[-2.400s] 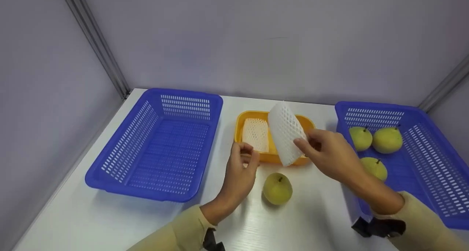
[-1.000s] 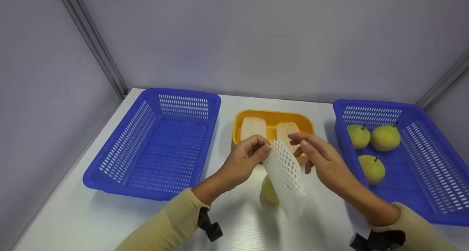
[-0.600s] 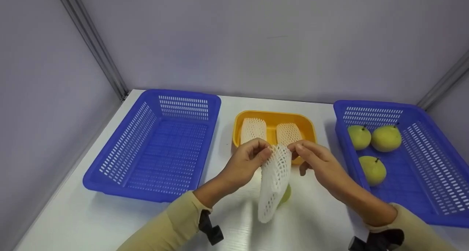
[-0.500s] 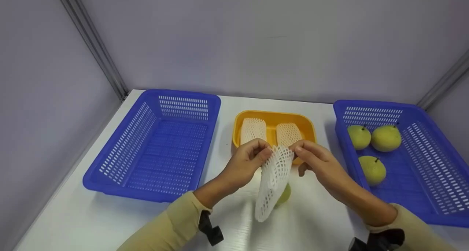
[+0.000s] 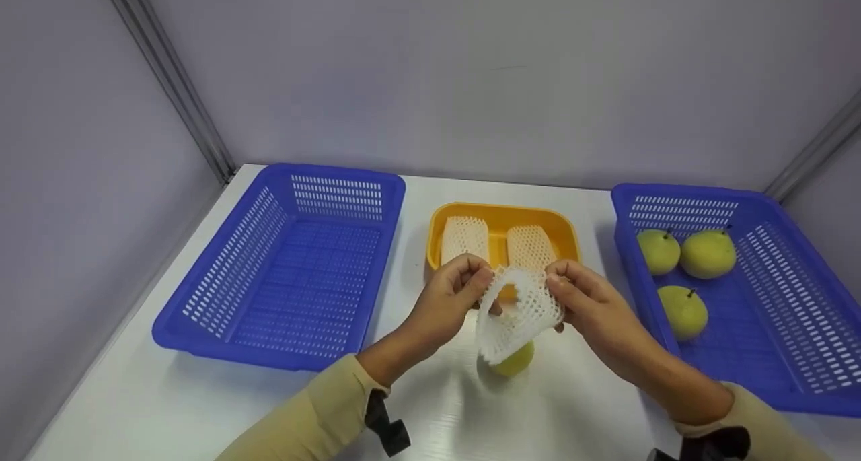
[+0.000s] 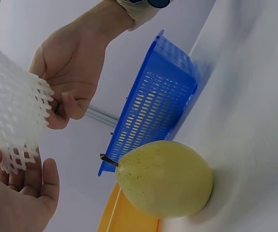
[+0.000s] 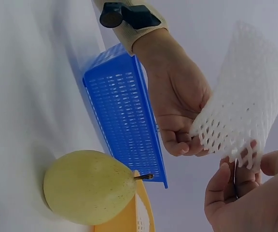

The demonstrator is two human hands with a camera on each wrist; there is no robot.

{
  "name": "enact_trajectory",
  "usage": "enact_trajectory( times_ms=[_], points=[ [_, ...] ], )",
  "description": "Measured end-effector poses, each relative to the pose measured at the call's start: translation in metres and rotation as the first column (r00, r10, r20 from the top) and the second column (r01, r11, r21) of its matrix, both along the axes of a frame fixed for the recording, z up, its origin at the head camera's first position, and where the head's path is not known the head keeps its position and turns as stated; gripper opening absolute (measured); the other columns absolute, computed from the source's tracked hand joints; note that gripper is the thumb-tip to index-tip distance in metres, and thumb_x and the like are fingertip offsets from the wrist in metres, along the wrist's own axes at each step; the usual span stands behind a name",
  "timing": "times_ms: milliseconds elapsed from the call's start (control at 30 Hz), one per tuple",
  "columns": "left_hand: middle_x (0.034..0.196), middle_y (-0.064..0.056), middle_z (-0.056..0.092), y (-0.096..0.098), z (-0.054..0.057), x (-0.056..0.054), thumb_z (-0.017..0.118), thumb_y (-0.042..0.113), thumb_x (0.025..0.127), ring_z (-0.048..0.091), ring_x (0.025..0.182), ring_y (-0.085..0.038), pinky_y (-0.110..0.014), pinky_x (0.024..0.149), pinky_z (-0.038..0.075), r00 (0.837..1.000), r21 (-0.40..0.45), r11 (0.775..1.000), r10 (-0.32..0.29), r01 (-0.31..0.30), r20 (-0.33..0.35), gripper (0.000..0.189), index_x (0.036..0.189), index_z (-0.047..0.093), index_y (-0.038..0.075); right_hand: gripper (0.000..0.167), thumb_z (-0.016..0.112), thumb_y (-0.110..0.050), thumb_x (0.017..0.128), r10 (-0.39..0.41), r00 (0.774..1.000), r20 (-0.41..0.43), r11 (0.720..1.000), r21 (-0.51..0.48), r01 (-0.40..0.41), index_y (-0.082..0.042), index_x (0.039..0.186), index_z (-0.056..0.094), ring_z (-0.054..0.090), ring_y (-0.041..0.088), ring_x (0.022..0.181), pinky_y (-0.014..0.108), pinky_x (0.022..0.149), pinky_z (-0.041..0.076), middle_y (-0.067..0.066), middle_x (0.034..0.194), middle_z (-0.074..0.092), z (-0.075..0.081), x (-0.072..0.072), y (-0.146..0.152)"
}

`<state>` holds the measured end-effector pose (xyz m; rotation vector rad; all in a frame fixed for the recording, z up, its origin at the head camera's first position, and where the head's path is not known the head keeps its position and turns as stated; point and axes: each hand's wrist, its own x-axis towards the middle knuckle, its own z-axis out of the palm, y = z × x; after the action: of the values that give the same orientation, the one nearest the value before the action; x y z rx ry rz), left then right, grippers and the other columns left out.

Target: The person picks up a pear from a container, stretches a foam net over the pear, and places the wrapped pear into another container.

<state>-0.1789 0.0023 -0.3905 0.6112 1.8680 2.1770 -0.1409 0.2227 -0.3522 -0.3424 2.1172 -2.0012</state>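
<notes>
A white foam fruit net (image 5: 531, 313) is stretched between both hands, its mouth spread wide. My left hand (image 5: 447, 303) pinches one side of the rim, and my right hand (image 5: 595, 313) pinches the other. Both wrist views show fingertips on the net's mesh edge. Directly below, on the white table, sits a yellow-green pear (image 5: 516, 361), partly hidden by the net in the head view. The left wrist view shows this pear (image 6: 165, 179) whole, stem pointing away from the tabletop's near side. Behind the hands, a yellow tray (image 5: 498, 212) holds two more foam nets (image 5: 465, 237).
On the left stands a blue basket (image 5: 279, 360) with nothing visible inside. Another blue basket (image 5: 760, 380) at the right contains three pears (image 5: 707, 254). Grey wall panels (image 5: 430, 77) rise behind and beside the white table (image 5: 430, 417).
The net came from the tray in the right hand, then passed to the left. The right hand took hold of its rim again, and the mouth has been pulled wide.
</notes>
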Motion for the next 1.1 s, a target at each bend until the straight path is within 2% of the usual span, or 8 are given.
enact_trajectory(
  times_ms=[133, 267, 333, 467, 567, 800, 967, 1100],
  points=[
    [0.085, 0.0, 0.064, -0.002, -0.003, 0.004, 0.048, 0.012, 0.109, 0.063, 0.076, -0.011, -0.026, 0.069, 0.056, 0.999, 0.013, 0.999, -0.03, 0.03, 0.04, 0.017, 0.107, 0.055, -0.003, 0.015, 0.044, -0.022, 0.111, -0.017, 0.997, 0.076, 1.0, -0.001, 0.017, -0.008, 0.111, 0.05, 0.053, 0.013, 0.07, 0.023, 0.061, 0.046, 0.001, 0.088, 0.057, -0.007, 0.001, 0.002],
    [0.084, 0.0, 0.063, -0.004, -0.01, 0.008, 0.051, 0.015, 0.108, 0.06, 0.074, -0.01, -0.024, 0.065, 0.055, 0.998, -0.038, 0.999, -0.003, 0.006, 0.07, 0.019, 0.107, 0.055, -0.003, 0.034, 0.043, -0.026, 0.111, -0.01, 0.992, 0.129, 1.0, 0.027, 0.007, 0.0, 0.132, 0.047, 0.061, 0.014, 0.083, 0.025, 0.071, 0.054, 0.002, 0.102, 0.065, -0.017, 0.001, 0.004],
    [0.083, -0.001, 0.064, -0.004, -0.015, 0.01, 0.052, 0.017, 0.108, 0.061, 0.073, -0.011, -0.025, 0.065, 0.056, 0.996, -0.069, 0.998, 0.019, -0.013, 0.088, 0.02, 0.106, 0.056, -0.003, 0.037, 0.043, -0.026, 0.111, -0.023, 0.988, 0.151, 0.999, 0.051, 0.016, 0.002, 0.135, 0.045, 0.062, 0.013, 0.084, 0.025, 0.07, 0.054, 0.001, 0.102, 0.067, -0.023, 0.0, 0.004],
    [0.083, -0.002, 0.063, -0.003, -0.028, 0.014, 0.053, 0.017, 0.108, 0.062, 0.067, -0.012, -0.03, 0.065, 0.06, 0.991, -0.109, 0.993, 0.06, -0.047, 0.118, 0.02, 0.106, 0.056, -0.003, 0.021, 0.043, -0.018, 0.111, -0.066, 0.983, 0.17, 0.994, 0.102, 0.049, 0.0, 0.12, 0.05, 0.052, 0.012, 0.065, 0.023, 0.056, 0.045, 0.0, 0.081, 0.058, -0.042, -0.004, 0.004],
    [0.082, -0.001, 0.061, -0.003, -0.04, 0.016, 0.053, 0.015, 0.108, 0.061, 0.063, -0.012, -0.032, 0.063, 0.061, 0.99, -0.127, 0.99, 0.077, -0.062, 0.116, 0.02, 0.105, 0.055, -0.004, 0.016, 0.044, -0.014, 0.109, -0.103, 0.979, 0.178, 0.986, 0.147, 0.077, -0.002, 0.115, 0.051, 0.051, 0.011, 0.062, 0.024, 0.055, 0.046, -0.001, 0.077, 0.058, -0.056, -0.005, 0.004],
    [0.081, -0.003, 0.061, -0.001, -0.06, 0.017, 0.055, 0.013, 0.107, 0.062, 0.059, -0.014, -0.036, 0.059, 0.061, 0.984, -0.213, 0.973, 0.12, -0.089, 0.135, 0.017, 0.101, 0.056, -0.002, 0.016, 0.045, -0.016, 0.11, -0.146, 0.97, 0.192, 0.978, 0.176, 0.112, -0.002, 0.114, 0.051, 0.061, 0.013, 0.069, 0.027, 0.059, 0.055, 0.002, 0.081, 0.066, -0.083, -0.007, 0.002],
    [0.08, -0.008, 0.062, -0.002, -0.071, 0.016, 0.056, 0.012, 0.106, 0.058, 0.056, -0.014, -0.032, 0.053, 0.057, 0.978, -0.282, 0.951, 0.165, -0.124, 0.125, 0.016, 0.098, 0.057, -0.002, 0.016, 0.042, -0.009, 0.109, -0.14, 0.978, 0.156, 0.978, 0.176, 0.111, 0.002, 0.118, 0.049, 0.054, 0.011, 0.062, 0.023, 0.054, 0.048, 0.002, 0.075, 0.059, -0.096, -0.008, 0.003],
    [0.078, -0.01, 0.06, -0.001, -0.076, 0.015, 0.055, 0.01, 0.106, 0.057, 0.053, -0.014, -0.03, 0.05, 0.054, 0.979, -0.311, 0.942, 0.168, -0.124, 0.118, 0.014, 0.098, 0.057, -0.001, 0.019, 0.039, -0.006, 0.109, -0.114, 0.985, 0.129, 0.979, 0.182, 0.09, 0.003, 0.122, 0.048, 0.048, 0.01, 0.061, 0.022, 0.053, 0.044, 0.001, 0.072, 0.053, -0.104, -0.009, 0.005]
  ],
)
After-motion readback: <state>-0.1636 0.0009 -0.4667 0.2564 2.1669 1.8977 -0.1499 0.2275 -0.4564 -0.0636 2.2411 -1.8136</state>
